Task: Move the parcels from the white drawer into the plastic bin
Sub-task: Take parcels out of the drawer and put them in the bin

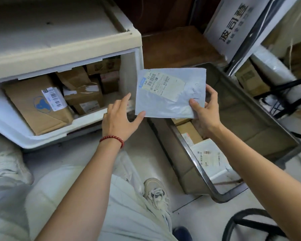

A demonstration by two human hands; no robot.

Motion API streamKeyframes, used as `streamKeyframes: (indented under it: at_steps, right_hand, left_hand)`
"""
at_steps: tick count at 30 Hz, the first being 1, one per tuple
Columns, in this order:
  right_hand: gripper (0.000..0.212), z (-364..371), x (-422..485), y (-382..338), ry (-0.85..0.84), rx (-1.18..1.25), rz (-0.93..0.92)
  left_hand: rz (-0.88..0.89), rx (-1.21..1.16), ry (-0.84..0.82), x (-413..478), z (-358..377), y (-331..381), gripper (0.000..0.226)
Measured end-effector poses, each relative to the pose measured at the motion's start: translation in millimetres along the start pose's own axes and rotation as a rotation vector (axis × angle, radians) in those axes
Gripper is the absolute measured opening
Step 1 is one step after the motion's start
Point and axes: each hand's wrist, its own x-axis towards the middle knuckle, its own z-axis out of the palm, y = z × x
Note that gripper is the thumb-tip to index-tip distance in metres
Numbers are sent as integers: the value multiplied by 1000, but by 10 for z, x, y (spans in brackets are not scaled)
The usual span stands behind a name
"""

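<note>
Grey mailer aloft between white drawer and plastic bin.
Left hand fingers spread, thumb touching its lower-left corner; long axis runs drawer-to-bin, label facing up; right hand fingers pinch its lower-right corner.

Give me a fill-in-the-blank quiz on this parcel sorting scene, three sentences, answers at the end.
1. The grey mailer is gripped by the ____.
2. A bracelet of ____ beads circles the wrist of the left hand.
3. The box with the blue logo lies in the white ____.
Missing words: right hand; red; drawer.
</note>
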Motion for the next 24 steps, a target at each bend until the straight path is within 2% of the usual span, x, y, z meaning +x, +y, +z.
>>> streamKeyframes:
  at_steps: [5, 9, 11, 14, 15, 19, 21, 24]
  right_hand:
    - [62, -733, 127, 126, 170, -136, 15]
    - [54, -1184, 157, 391, 197, -341, 183]
    - [50, -1421, 166, 617, 143, -472, 312]
    - [64, -1880, 298, 1229, -10, -659, 452]
    - [63, -1927, 290, 1314, -43, -695, 479]
    - [36, -1649, 39, 1072, -97, -826, 597]
    - [46, -1610, 17, 1115, -105, -928, 649]
    - [67, -1515, 24, 1105, -45, -957, 666]
  left_hand:
    - [290, 121, -78, 114, 238, 475, 59]
    - [401, 165, -155, 143, 457, 720, 55]
    - [421, 181, -178, 162, 545, 763, 55]
    - [422, 181, -188, 236, 602, 763, 56]
    - [418, 180, -178, 252, 595, 746, 56]
    - [386, 200, -165, 289, 632, 630, 55]
    - [378, 209, -154, 265, 634, 550, 53]
    - [352, 188, -120, 237, 602, 449, 53]
